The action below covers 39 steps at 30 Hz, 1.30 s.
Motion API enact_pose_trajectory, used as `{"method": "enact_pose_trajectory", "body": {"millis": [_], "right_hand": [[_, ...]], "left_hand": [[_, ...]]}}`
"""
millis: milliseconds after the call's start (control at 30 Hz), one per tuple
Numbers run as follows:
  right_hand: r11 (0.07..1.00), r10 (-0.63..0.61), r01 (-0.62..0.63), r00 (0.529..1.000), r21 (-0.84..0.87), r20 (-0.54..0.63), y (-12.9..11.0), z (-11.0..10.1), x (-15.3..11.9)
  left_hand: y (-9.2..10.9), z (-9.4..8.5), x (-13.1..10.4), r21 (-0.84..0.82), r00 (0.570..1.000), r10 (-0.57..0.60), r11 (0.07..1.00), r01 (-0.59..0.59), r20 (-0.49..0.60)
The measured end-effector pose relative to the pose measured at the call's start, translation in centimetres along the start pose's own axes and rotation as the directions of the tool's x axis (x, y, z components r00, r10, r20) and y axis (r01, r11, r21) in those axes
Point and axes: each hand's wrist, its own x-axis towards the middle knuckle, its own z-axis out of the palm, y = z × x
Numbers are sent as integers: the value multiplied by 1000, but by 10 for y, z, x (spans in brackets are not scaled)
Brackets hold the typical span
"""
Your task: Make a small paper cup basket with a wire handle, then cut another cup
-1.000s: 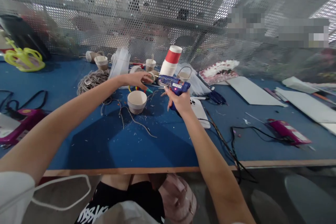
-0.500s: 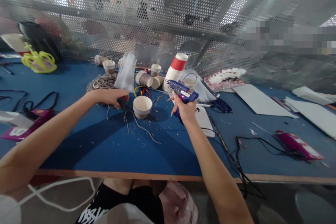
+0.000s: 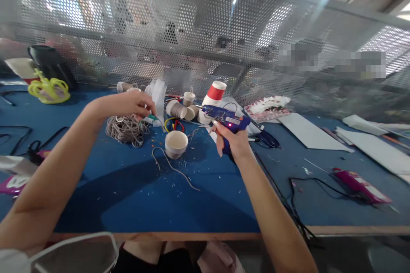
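My right hand (image 3: 235, 138) is wrapped round a blue hot glue gun (image 3: 226, 116), its red light lit and its nozzle pointing left. Pinched in my left hand (image 3: 141, 106) is a small teal-handled tool (image 3: 153, 117) with a thin tip; its exact kind is unclear. That hand hovers above a tangled bundle of grey cord (image 3: 124, 131). Between the hands, a small white cup (image 3: 176, 144) stands upright on the blue table, its outside partly greyish. A loose length of grey cord (image 3: 179, 170) curls beside and in front of it.
Behind stand a stack of paper cups (image 3: 215, 94), a cord-wrapped cup (image 3: 176, 110) and yellow-and-red-handled scissors (image 3: 174, 124). White boards (image 3: 314, 132) and a purple pack (image 3: 361, 185) lie right. A yellow crown-shaped object (image 3: 49, 90) sits left. A perforated metal screen (image 3: 192, 30) rises behind the table.
My left hand has risen from beside the cup to above the cord bundle, bringing the teal-handled tool into clearer view. The glue gun stays in my right hand, turned more level. The camera view has shifted.
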Motion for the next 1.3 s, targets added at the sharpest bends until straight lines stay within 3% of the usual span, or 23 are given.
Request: {"method": "enact_pose_trajectory", "body": {"millis": [133,200,300,433,567,733,900,1000,1067,1100,1167,1300], "right_hand": [[999,2,4,983,-34,185,-32,-7,17],[995,-19,40,976,-92,219,-41,-9,31],[986,-66,103,964,-131,257,-46,-10,49],[989,-57,93,960,-119,276,-44,-8,61],[989,-40,78,958,-123,284,-40,-8,62],[991,16,21,960,-129,280,-38,-10,62],[992,28,6,964,-125,263,-38,-11,63],[994,15,12,968,-107,249,-38,-11,63],[993,20,8,971,-116,239,-38,-11,63],[993,25,4,972,-122,236,-38,-12,63],[992,32,-2,970,-127,241,-37,-11,63],[994,11,15,970,-104,244,-32,-10,64]], "left_hand": [[3,-18,3,69,991,81,995,-74,-102],[1,-17,9,82,991,109,991,-102,-84],[-4,-7,18,46,994,97,994,-99,52],[-8,3,19,-40,976,38,999,-30,216],[-14,2,17,-143,902,72,990,-11,425],[-15,-1,18,-262,872,79,963,58,483],[-9,5,23,-61,862,-85,989,133,500],[-11,11,28,79,812,-189,982,174,552],[-14,15,30,97,798,-198,980,174,569],[-17,16,31,93,801,-187,982,164,569],[-22,19,34,58,850,-150,988,140,504],[-28,20,40,2,971,-51,999,52,232]]}}
